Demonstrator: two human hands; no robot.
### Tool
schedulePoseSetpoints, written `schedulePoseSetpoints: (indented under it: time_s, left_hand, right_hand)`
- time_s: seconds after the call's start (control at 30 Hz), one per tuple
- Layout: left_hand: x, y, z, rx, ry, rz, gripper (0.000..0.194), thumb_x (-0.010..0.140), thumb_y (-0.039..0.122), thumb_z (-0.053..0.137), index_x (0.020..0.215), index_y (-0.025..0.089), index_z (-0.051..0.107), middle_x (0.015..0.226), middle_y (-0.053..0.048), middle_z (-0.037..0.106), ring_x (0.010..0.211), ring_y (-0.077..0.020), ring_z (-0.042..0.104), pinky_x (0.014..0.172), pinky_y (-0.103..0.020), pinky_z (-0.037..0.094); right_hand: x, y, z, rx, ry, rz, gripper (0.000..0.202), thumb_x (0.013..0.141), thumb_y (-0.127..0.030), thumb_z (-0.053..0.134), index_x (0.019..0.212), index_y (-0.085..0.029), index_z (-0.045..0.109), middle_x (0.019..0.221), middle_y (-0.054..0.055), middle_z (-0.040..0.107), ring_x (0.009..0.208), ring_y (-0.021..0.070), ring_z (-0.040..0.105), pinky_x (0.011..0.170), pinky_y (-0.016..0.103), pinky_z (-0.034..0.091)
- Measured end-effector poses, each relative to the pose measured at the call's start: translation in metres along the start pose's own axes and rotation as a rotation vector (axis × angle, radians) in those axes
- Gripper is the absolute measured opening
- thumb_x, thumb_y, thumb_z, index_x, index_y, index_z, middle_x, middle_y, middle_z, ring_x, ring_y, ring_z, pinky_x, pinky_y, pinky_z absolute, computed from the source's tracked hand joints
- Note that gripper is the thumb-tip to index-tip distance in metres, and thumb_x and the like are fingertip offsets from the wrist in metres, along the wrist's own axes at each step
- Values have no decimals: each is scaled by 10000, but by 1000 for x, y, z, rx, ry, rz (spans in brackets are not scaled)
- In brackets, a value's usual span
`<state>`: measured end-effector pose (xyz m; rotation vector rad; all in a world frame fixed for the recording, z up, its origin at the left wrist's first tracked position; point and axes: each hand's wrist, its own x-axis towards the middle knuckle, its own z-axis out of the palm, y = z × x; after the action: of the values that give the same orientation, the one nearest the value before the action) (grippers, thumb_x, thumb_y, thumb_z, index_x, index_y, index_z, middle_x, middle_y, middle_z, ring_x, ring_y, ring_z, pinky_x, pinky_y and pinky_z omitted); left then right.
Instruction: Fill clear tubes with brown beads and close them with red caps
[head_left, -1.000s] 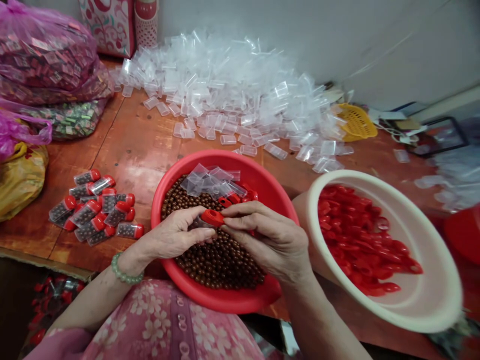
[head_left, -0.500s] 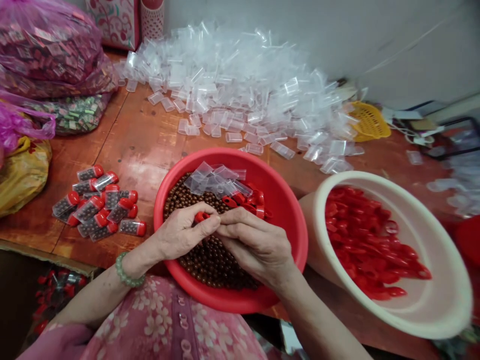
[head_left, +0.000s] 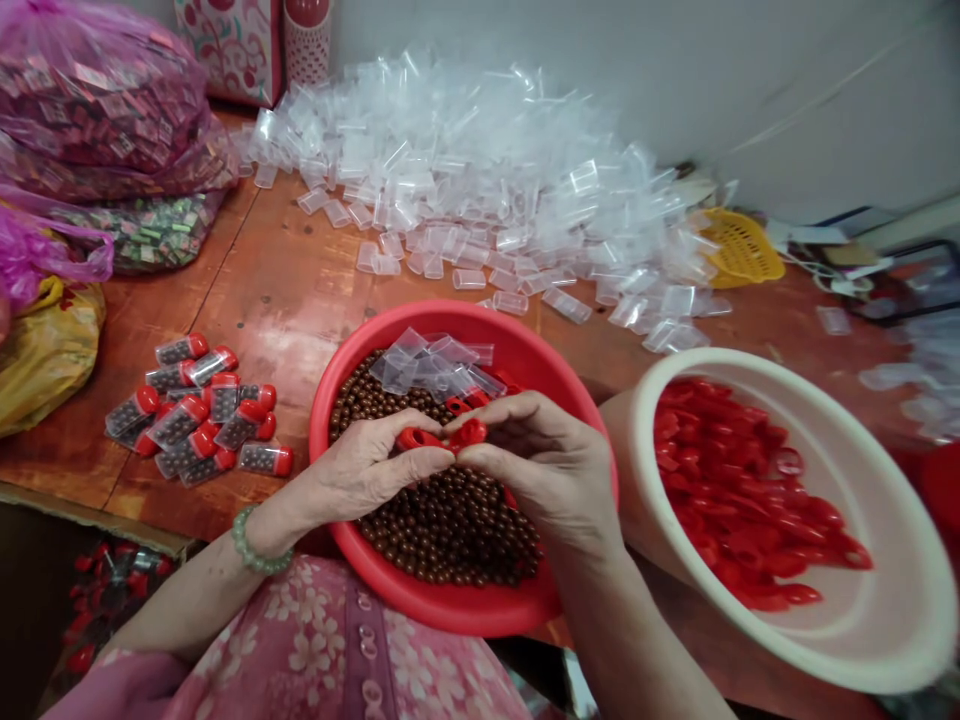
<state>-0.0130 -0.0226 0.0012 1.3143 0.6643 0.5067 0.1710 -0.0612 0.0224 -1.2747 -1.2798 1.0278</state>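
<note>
My left hand [head_left: 375,465] has thumb and fingers closed on a red plastic cap [head_left: 420,438] above the red basin [head_left: 577,420]. My right hand [head_left: 551,465] pinches a rounded red part [head_left: 468,433] against it from the right; whether the two red parts are one hinged piece I cannot tell. Brown beads [head_left: 450,530] fill the basin's lower side beneath my hands. Clear plastic sleeves [head_left: 427,362] lie on the beads at the far side, beside more red caps partly hidden by my right hand.
Left of the basin lie bead-filled tubes with red caps [head_left: 180,420]. A white tub [head_left: 847,400] of red plastic parts [head_left: 735,490] stands at right. Behind is a heap of clear sleeves [head_left: 480,180], with a yellow basket [head_left: 742,248]. Full plastic bags [head_left: 97,110] sit at far left.
My right hand has shifted slightly right and turned, its fingers more spread around the red part. More of the red plastic now shows between my hands.
</note>
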Motion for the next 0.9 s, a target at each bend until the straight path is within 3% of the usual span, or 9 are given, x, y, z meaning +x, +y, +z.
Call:
schedulePoseSetpoints:
  time_s: [0.1, 0.27, 0.33, 0.43, 0.5, 0.63, 0.77, 0.9]
  left_hand:
    - [-1, 1, -2, 4, -106, 9, 307, 915, 426, 527, 1052, 158, 591, 852, -4, 569, 735, -106, 519, 701, -244, 442]
    - [-1, -1, -4, 0, -157, 62, 259, 908, 318, 538, 1114, 166, 574, 967, -42, 607, 896, -159, 548, 880, -333, 465]
    - [0, -1, -5, -63, -156, 67, 274, 894, 332, 559, 1111, 166, 584, 985, -51, 615, 957, -182, 551, 936, -364, 448]
    - [2, -2, -5, -237, -185, -9, 344, 861, 442, 598, 1041, 150, 610, 882, -39, 608, 834, -167, 570, 825, -337, 483]
    - [4, -2, -3, -336, -162, -55, 419, 828, 502, 631, 1042, 142, 620, 860, -37, 616, 796, -159, 575, 783, -319, 484]
    - [7, -2, 0, -397, -86, -36, 497, 795, 545, 663, 1073, 134, 642, 959, -62, 668, 953, -201, 596, 919, -348, 449]
    - [8, -1, 0, -395, -81, -37, 517, 771, 553, 688, 1049, 119, 650, 996, -72, 680, 972, -207, 609, 937, -347, 445]
    - [6, -2, -2, -401, -93, -31, 518, 775, 532, 695, 1081, 116, 649, 1018, -81, 685, 992, -207, 615, 968, -354, 435]
  right_hand:
    - [1, -1, 3, -195, -75, -144, 78, 785, -226, 741, 859, -216, 719, 766, 11, 744, 674, 145, 698, 648, 259, 581]
    - [3, -14, -2, -454, -285, -364, 169, 875, -174, 629, 1034, -216, 670, 926, 39, 731, 836, 157, 697, 772, 281, 571]
    - [1, -17, -2, -574, -333, -399, 278, 866, -284, 659, 1127, -204, 607, 999, 73, 708, 906, 187, 684, 804, 311, 570]
    - [-3, -17, 6, -832, -381, -425, 630, 784, -514, 695, 1245, -134, 495, 1087, 162, 663, 974, 263, 657, 808, 393, 574]
    - [-6, -12, 15, -1005, -350, -474, 737, 772, -564, 679, 1269, -69, 451, 1088, 215, 646, 972, 306, 646, 783, 440, 574]
    - [-5, 3, 30, -1134, -182, -642, 596, 838, -419, 609, 1232, -2, 447, 1025, 245, 648, 935, 311, 634, 762, 438, 560]
    - [-1, 11, 34, -1111, -125, -755, 487, 804, -358, 574, 1180, -65, 470, 918, 175, 657, 806, 267, 609, 686, 391, 537]
    - [2, 10, 34, -1096, -151, -760, 493, 798, -361, 575, 1208, -118, 448, 849, 121, 654, 742, 252, 589, 661, 383, 492]
